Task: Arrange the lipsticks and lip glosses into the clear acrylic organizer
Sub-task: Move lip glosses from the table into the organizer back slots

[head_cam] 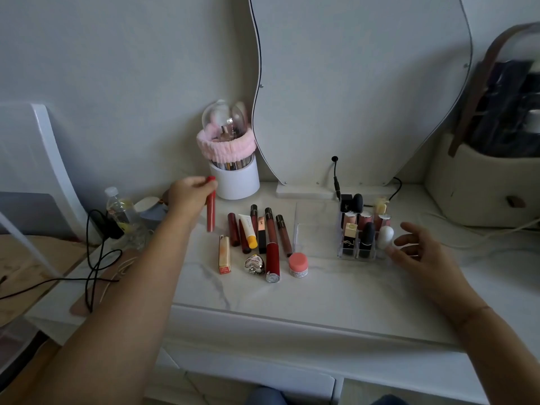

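Head cam view only, looking down at a white marble-look vanity top point(321, 290). Left hand point(190, 194) is up off the table with fingers closed round the top of a red lip gloss tube point(211, 206), which hangs pretty much upright, just in front of the white brush pot point(235, 179) with the pink headband point(225, 147). Right hand point(420, 252) is loosely open with fingers spread and holds nothing, right beside the clear acrylic organizer point(350, 252) on its right side. That organizer already has several lipsticks standing in its slots, including a white egg-shaped one point(385, 236) at the front right. Between the hands lies a bunch of loose glosses and lipsticks point(270, 229) flat on the table, plus a pink jar point(298, 264) and a silver heart-shaped thing point(254, 264).
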A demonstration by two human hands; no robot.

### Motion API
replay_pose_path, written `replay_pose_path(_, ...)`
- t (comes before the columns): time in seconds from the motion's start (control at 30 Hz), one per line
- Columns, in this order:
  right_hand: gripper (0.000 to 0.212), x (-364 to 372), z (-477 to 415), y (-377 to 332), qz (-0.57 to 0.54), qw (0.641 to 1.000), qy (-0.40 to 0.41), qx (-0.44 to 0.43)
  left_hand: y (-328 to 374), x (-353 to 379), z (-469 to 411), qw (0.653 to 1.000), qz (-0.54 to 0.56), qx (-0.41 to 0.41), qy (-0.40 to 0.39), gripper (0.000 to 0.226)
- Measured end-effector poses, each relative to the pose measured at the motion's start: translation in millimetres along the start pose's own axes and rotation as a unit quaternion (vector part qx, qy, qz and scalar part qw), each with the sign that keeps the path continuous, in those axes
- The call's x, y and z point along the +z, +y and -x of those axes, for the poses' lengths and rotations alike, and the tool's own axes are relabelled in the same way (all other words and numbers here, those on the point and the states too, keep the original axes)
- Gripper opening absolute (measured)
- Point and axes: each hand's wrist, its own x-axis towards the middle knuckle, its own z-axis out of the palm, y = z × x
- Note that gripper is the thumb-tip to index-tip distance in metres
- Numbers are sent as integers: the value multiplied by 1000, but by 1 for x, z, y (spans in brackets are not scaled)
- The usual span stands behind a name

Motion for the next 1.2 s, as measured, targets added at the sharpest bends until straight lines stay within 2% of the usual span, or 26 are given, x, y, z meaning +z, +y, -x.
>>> replay_pose_path(0.07, 61, 0, 0, 0, -1, 1000, -4, 2, 26, 10, 11, 994, 94, 46, -22, 23)
replay_pose_path(0.17, 61, -1, 0, 2, -4, 1000, -4, 4, 61, 38, 33, 975, 173, 84, -110, 9)
replay_pose_path(0.27, 59, -1, 0, 4, -6, 1000, 1, 3, 79, 71, 56, 962, 181, 105, -178, 11)
replay_pose_path(0.4, 58, 0, -1, 5, -11, 1000, 4, 3, 74, 102, 74, 958, 138, 107, -226, 13)
replay_pose_path(0.83, 57, 1, -1, 1, -15, 1000, 3, -4, 32, 116, 83, 969, 40, 77, -230, 23)
replay_pose_path(1.2, 56, 2, 1, -2, -1, 1000, -3, -6, 32, 115, 83, 971, 30, 77, -223, 26)
